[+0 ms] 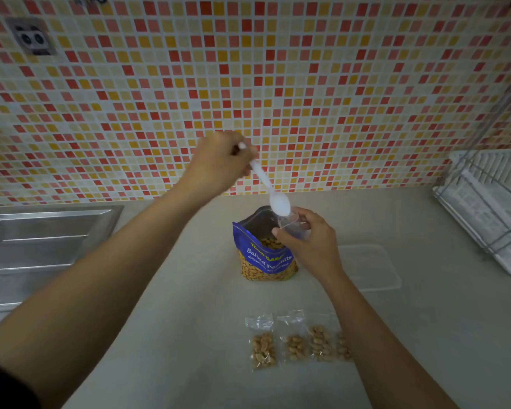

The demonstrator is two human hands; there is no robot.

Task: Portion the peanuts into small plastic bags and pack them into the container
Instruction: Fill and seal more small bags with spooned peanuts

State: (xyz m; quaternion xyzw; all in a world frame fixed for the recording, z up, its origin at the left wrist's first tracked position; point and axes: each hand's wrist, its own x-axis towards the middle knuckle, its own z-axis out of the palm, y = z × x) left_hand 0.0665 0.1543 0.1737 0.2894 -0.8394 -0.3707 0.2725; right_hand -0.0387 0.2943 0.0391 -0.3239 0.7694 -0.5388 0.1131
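Note:
An open blue bag of salted peanuts (263, 255) stands upright on the counter. My left hand (219, 163) grips a white plastic spoon (270, 187) by its handle, its bowl tilted down at the mouth of a small clear plastic bag (292, 225). My right hand (310, 243) holds that small bag open just above the peanut bag's right edge. Several small filled bags of peanuts (295, 340) lie in a row near the counter's front; my right forearm covers part of the rightmost one. A clear plastic container (372, 267) sits to the right of the peanut bag.
A steel sink (42, 246) lies at the left. A white dish rack (490, 208) stands at the right edge. A mosaic tiled wall (248, 84) with a socket (31, 36) rises behind the beige counter (189, 335).

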